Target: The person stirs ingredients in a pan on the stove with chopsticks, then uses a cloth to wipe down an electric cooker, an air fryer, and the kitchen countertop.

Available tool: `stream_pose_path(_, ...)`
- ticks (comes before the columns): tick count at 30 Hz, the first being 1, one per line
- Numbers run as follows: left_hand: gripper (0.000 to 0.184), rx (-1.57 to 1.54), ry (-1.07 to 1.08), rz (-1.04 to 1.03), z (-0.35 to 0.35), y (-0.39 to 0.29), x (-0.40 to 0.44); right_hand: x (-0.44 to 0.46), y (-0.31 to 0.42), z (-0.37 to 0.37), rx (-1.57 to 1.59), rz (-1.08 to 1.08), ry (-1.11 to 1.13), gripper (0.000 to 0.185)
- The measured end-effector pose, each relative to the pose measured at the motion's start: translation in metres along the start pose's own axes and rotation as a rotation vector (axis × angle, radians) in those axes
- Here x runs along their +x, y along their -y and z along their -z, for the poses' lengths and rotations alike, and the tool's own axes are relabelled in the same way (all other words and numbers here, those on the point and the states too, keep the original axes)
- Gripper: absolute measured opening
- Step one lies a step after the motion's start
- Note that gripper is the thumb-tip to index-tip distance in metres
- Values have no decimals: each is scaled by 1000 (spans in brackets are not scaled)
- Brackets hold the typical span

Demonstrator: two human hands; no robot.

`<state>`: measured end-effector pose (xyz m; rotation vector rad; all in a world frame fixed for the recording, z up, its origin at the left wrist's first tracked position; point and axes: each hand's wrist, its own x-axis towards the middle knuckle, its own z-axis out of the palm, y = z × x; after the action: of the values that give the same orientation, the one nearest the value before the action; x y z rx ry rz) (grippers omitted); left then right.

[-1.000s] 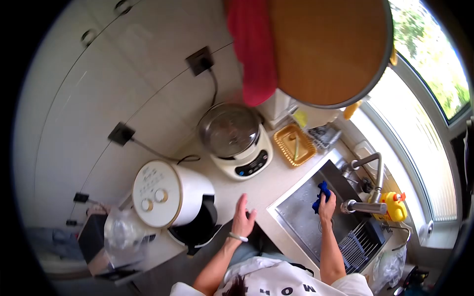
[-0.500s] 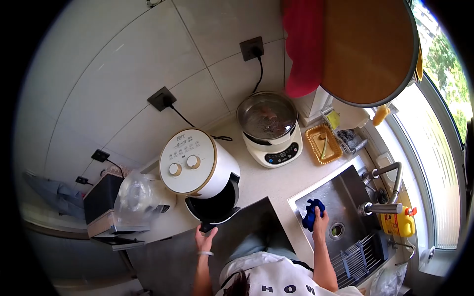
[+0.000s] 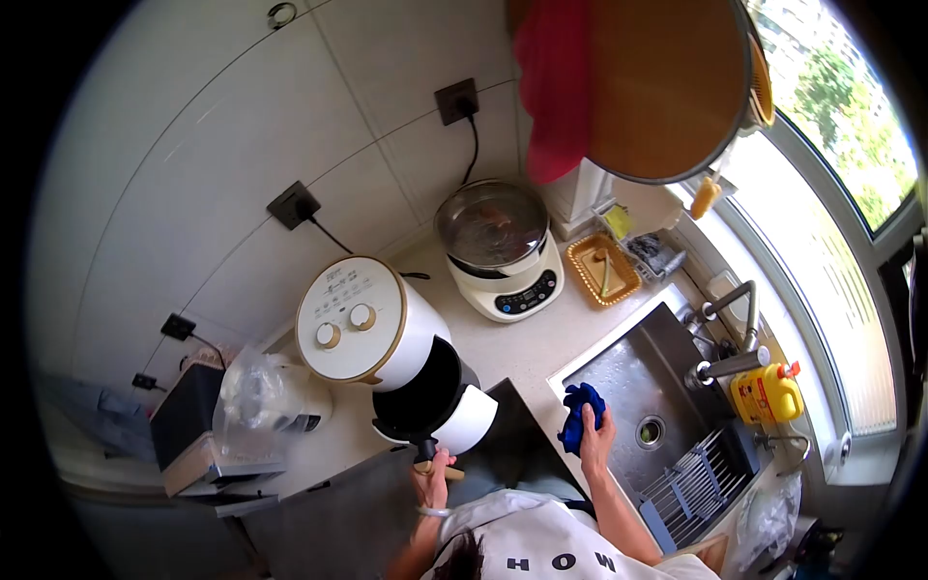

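My left hand (image 3: 435,485) is closed around the handle of the air fryer basket (image 3: 466,420). The basket is drawn partway out of the white air fryer (image 3: 348,319), showing its black inside and white front panel. It overhangs the counter's front edge. My right hand (image 3: 597,445) grips a bunched dark-blue cloth (image 3: 578,418) over the left rim of the sink (image 3: 619,372). Both air fryer dials face up toward me.
A cream electric cooker (image 3: 527,295) with a glass lid stands behind the basket. Right of it lies a golden tray (image 3: 601,271). A faucet (image 3: 732,362), a yellow bottle (image 3: 768,394) and a drying rack (image 3: 691,493) are around the sink. Plastic-covered items (image 3: 256,401) sit left.
My left hand has drawn the basket farther out, toward me and to the right, bringing its white front into view. The blue cloth remains in my right hand. The camera view has shifted somewhat.
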<state>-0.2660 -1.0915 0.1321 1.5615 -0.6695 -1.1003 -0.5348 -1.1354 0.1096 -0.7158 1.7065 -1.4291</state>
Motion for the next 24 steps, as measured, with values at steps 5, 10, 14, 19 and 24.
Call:
stream_pose_path(5,17,-181,163,-33,-12,-37,-9,-48,38,-18,12,379,-69,30)
stream_pose_path(10,28,-28,346,-16,-29,-72,-22,-73,69,-69,-147,545,-52,41)
stream_pose_path(14,47,115,379,-346,-56,-82,-7,-101,68,-89,-255,809,49,43)
stream_pose_path(19,52,-92,635,-256,-68,-103,-11,-82,82,-72,-311,988,-207,32)
stream_pose_path(24,54,-97,686,-354,-78,-123,-19,-41,124,-45,-7,681,-536,24)
